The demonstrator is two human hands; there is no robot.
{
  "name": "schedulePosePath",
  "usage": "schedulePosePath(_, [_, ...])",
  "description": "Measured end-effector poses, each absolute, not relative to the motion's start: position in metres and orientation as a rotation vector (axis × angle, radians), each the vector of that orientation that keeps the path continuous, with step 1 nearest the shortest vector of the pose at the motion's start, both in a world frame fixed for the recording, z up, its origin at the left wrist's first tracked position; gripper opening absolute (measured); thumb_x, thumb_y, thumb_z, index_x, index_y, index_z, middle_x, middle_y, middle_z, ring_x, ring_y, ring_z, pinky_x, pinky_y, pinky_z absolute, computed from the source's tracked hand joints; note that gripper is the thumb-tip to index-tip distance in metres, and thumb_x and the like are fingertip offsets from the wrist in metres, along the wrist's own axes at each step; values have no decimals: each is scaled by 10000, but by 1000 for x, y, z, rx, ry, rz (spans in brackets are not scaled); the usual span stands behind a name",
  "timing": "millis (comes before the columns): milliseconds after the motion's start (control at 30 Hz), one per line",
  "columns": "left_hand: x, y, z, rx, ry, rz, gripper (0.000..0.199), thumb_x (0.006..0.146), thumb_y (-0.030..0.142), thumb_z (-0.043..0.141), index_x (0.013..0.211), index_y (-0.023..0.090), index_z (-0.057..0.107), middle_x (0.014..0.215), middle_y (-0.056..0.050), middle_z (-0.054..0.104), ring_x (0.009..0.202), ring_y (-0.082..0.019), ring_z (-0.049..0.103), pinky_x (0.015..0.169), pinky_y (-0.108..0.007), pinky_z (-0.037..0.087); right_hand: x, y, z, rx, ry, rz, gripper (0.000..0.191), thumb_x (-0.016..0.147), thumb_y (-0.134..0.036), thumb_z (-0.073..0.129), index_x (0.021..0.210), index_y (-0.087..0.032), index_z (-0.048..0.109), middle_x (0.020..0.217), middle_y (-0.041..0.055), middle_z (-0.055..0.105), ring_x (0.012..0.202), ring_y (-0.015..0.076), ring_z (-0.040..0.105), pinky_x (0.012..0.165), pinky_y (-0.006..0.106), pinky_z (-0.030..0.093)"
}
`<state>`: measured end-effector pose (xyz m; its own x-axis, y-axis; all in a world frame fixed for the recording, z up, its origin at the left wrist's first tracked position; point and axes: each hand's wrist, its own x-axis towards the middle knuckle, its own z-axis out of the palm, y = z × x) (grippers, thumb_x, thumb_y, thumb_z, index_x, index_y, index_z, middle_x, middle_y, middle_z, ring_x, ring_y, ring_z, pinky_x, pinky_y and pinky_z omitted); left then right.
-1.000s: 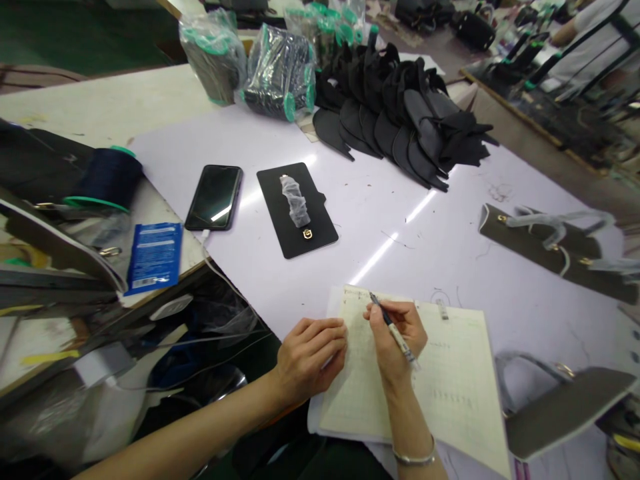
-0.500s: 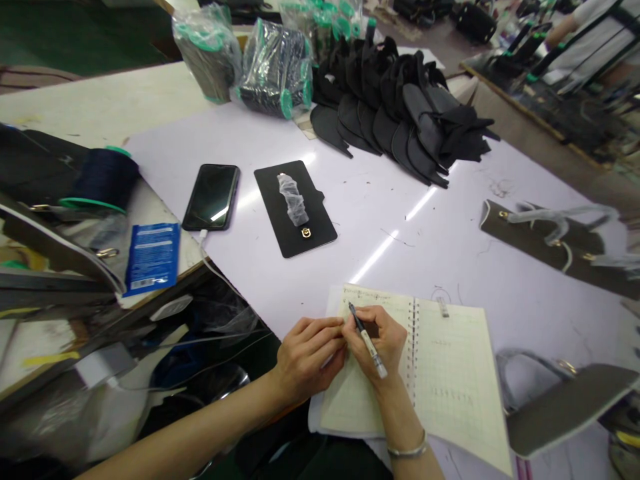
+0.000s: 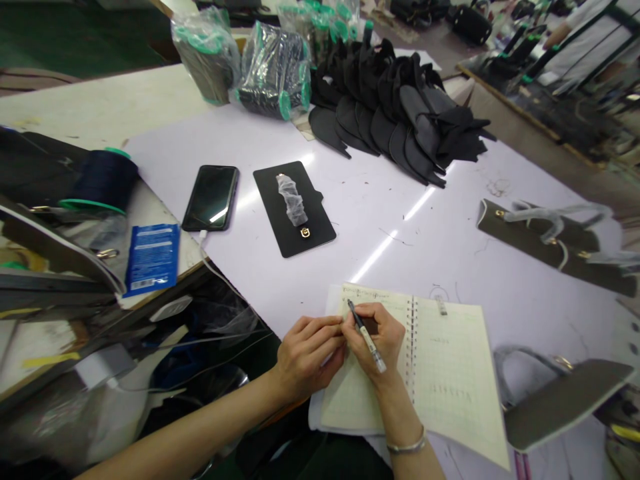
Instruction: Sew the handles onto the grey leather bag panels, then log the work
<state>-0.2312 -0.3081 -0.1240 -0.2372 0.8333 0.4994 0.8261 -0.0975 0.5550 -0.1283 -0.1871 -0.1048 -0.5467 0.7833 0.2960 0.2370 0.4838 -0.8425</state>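
A spiral-bound notebook lies spread on the white work surface, with handwriting near the top of its left page. Between the fingers of my right hand is a pen, its tip at the upper part of that page. A bracelet circles the right wrist. My left hand is closed at the notebook's left edge, fingers bent over the paper and touching the right hand's fingers. Beyond the hands lies a flat black panel carrying a plastic-wrapped strip and a small gold-coloured fitting.
A phone with a white cable lies at left, near a blue packet and a dark thread spool. Black cut pieces are heaped behind. Brown panels with wrapped straps lie right. A person's arm shows far right.
The view has shifted very slightly. Both hands stay at the notebook, and the pen's tip has barely moved.
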Motion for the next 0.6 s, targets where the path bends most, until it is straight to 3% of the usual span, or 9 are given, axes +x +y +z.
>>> schedulePosePath(600, [-229,-308,-122,1936,2119,1296,259,772,58,708,995,168,636,1012,-29,744,1065,-210,660,792,-357,466,-128,-187,-108,-853,-2051,1003,144,704,-105,694,795,-192,625,774,-21,654,653,114,600,618,249,498])
